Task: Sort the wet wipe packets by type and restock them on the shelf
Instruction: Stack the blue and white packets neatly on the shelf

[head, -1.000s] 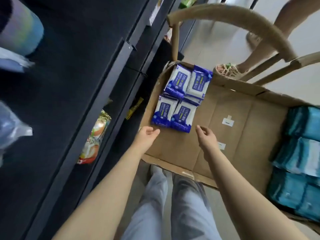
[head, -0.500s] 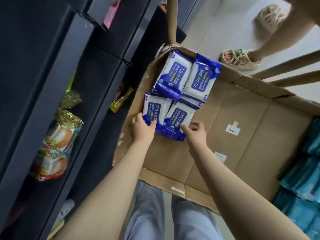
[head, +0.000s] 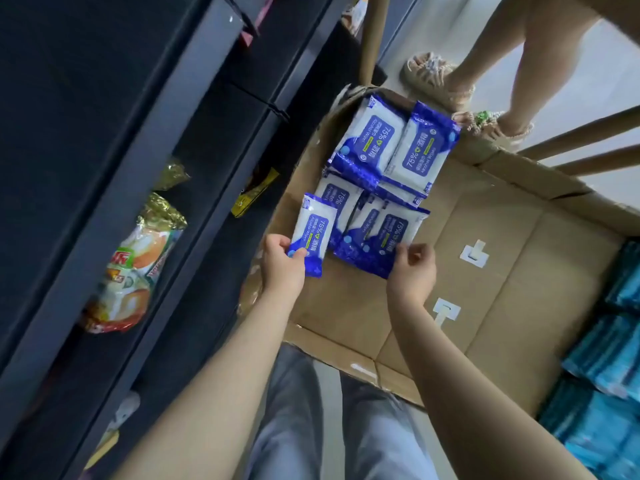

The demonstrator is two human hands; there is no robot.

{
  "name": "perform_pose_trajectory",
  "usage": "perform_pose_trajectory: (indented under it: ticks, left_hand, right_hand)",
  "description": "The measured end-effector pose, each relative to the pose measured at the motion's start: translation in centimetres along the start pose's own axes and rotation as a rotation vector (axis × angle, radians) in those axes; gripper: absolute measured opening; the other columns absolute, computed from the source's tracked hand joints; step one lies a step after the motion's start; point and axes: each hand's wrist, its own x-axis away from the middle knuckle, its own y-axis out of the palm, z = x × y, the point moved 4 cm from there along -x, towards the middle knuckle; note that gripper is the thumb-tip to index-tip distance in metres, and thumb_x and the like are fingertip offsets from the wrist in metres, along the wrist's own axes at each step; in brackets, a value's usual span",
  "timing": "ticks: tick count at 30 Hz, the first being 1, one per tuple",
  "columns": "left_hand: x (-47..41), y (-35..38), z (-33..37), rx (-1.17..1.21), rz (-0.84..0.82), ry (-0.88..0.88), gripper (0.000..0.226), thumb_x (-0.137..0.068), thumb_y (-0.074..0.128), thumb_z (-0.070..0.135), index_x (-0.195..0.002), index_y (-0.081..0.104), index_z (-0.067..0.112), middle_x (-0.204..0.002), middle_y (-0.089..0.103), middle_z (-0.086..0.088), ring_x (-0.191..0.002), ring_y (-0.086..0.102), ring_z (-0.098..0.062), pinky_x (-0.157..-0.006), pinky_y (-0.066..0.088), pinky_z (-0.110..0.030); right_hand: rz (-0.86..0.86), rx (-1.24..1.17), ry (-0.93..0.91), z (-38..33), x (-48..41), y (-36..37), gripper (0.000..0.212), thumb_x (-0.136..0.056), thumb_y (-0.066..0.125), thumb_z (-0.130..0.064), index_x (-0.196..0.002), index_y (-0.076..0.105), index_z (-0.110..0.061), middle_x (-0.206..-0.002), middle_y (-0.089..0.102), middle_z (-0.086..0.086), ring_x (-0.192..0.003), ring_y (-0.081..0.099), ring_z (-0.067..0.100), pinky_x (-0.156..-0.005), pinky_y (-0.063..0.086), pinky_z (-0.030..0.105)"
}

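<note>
Blue-and-white foil fills the far left corner of the cardboard box [head: 485, 237], where the 75% alcohol wipe packets lie in overlapping rows. My left hand [head: 282, 268] grips the near end of one raised packet [head: 313, 233], thumb on top and fingers underneath. The packet is tilted at the left edge of the pile, and my thumb covers part of its lower print. My right hand [head: 412, 271] pinches the near edge of a front-row packet [head: 388, 237] that lies on the pile. The fingertips curl over it, so I cannot see how much of the edge they take.

Behind the raised packet, another packet [head: 334, 197] shows only a strip. Two back packets [head: 372, 140] overlap the front row, and I cannot count what lies beneath them.

Teal packets [head: 609, 355] are stacked along the box's right side. They are blurred, their print is unreadable, and the frame edge cuts them off.

To my left stands the dark shelf unit [head: 145, 188], its levels mostly in shadow. An orange-and-red snack bag [head: 135, 268] is plain enough. A yellow wrapper [head: 256, 192] lies deeper in, its label too dim to read.

Beyond the box are another person's sandalled feet [head: 438, 77], the legs cut off at the top. My grey trouser legs [head: 294, 427] show below the box's near flap.
</note>
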Motion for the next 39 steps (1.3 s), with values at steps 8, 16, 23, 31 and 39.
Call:
perform_pose_trajectory:
  ticks: [8,16,23,31,39]
  left_hand:
    - [7.6,-9.0,-1.0,0.355,-0.201,0.038,0.059,-0.094,0.061,0.008,-0.147,0.040,0.022,-0.129,0.063,0.002,-0.108,0.066,-0.012,-0.077,0.056,-0.021]
    - [19.8,-21.2,0.0,0.716,-0.228,0.075,0.045,-0.092,0.059,-0.003,-0.130,0.051,0.021,-0.120,0.068,-0.004,-0.106,0.068,-0.023,-0.094,0.054,-0.048]
    - [29.1,-27.7,-0.4,0.876,-0.189,0.266,0.057,-0.086,0.056,-0.017,-0.129,0.046,0.020,-0.111,0.071,-0.005,-0.091,0.071,-0.015,-0.065,0.057,-0.031]
    - [38.4,-29.7,-0.9,1.325,0.145,0.262,0.026,-0.097,0.055,0.006,-0.114,0.048,0.023,-0.105,0.074,-0.007,-0.085,0.073,-0.022,-0.070,0.059,-0.041]
    - [45.7,-34.4,-6.1,1.347,0.590,0.293,0.009,-0.099,0.055,0.024,-0.104,0.052,0.017,-0.084,0.076,0.001,-0.071,0.069,-0.013,-0.069,0.046,-0.030]
  right_hand:
    - [-0.186,-0.310,-0.094,-4.1,9.0,-4.4,0.009,-0.102,0.053,-0.024,-0.106,0.058,-0.018,-0.083,0.067,-0.012,-0.076,0.063,0.008,-0.079,0.053,0.038]
    - [-0.693,-0.606,-0.229,-11.2,24.9,-10.7,0.047,-0.079,0.070,-0.011,-0.125,0.061,-0.006,-0.110,0.074,0.012,-0.094,0.071,0.023,-0.081,0.059,0.033]
    - [-0.949,-0.471,-0.297,-15.2,33.3,-13.3,0.031,-0.095,0.056,-0.004,-0.126,0.061,-0.007,-0.114,0.072,0.015,-0.096,0.070,0.026,-0.077,0.062,0.035]
    - [-1.213,-0.341,-0.330,-17.6,38.7,-17.7,0.026,-0.094,0.061,-0.007,-0.117,0.066,-0.016,-0.108,0.075,0.013,-0.097,0.071,0.029,-0.090,0.056,0.047]
    - [-1.409,-0.284,-0.486,-19.0,47.1,-17.2,0.025,-0.087,0.068,-0.010,-0.111,0.064,-0.014,-0.105,0.076,0.010,-0.091,0.073,0.022,-0.075,0.059,0.036]
